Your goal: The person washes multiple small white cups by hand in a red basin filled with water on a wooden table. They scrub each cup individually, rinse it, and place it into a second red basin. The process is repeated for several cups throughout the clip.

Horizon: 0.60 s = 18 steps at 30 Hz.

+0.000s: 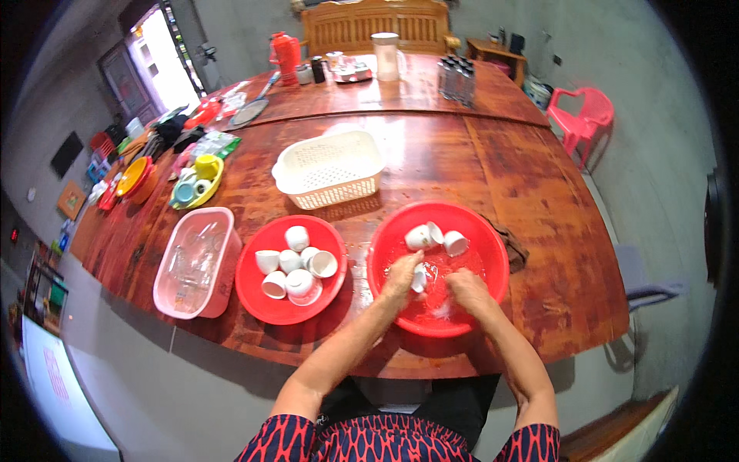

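Both hands are inside a red plastic basin [496,254] of water near the table's front edge. My left hand [404,274] grips a small white cup [418,278], tilted on its side. To its right, my right hand [466,289] has its fingers bent downward over the water; whether it holds anything is hidden. Farther back in the basin, a few white cups [456,243] lie on their sides. A second red basin [254,306], left of the first, bears several white cups [290,261]. Beside that, a pink rectangular tub [164,289] contains clear glassware [196,265].
Behind the basins stands a cream perforated basket [340,193]. A yellow bowl [213,193] with cups is at the left. A brown cloth [515,251] touches the right basin's side. Farther back are a red jug [284,58], a lidded pitcher [385,58] and dark bottles [456,81].
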Tool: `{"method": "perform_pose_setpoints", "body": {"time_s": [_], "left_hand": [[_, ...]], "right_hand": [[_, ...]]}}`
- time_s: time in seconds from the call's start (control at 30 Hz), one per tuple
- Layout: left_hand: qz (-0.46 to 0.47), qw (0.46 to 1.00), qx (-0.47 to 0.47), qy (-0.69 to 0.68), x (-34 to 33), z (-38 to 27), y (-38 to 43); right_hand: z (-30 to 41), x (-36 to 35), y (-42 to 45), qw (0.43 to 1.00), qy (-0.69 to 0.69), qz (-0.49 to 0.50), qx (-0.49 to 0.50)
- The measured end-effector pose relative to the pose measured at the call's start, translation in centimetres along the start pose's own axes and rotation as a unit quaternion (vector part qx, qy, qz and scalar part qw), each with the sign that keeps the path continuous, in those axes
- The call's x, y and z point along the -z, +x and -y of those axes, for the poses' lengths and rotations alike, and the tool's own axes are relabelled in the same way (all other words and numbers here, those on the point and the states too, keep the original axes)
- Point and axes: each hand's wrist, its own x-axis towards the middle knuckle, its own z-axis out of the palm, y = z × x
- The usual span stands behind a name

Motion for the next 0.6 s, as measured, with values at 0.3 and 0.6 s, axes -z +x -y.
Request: {"method": "perform_pose_setpoints", "body": {"time_s": [0.3, 0.6], "left_hand": [[0.011, 0.976, 0.212, -0.042, -0.5, 3.0, 3.7], [-0.016, 0.993, 0.1, -0.058, -2.2, 1.2, 1.0]], "right_hand": [[2.5, 0.1, 0.5, 0.972, 0.146, -0.073, 0.171], [5.5, 1.8, 1.3, 0.851, 0.517, -0.087, -0.027]]}}
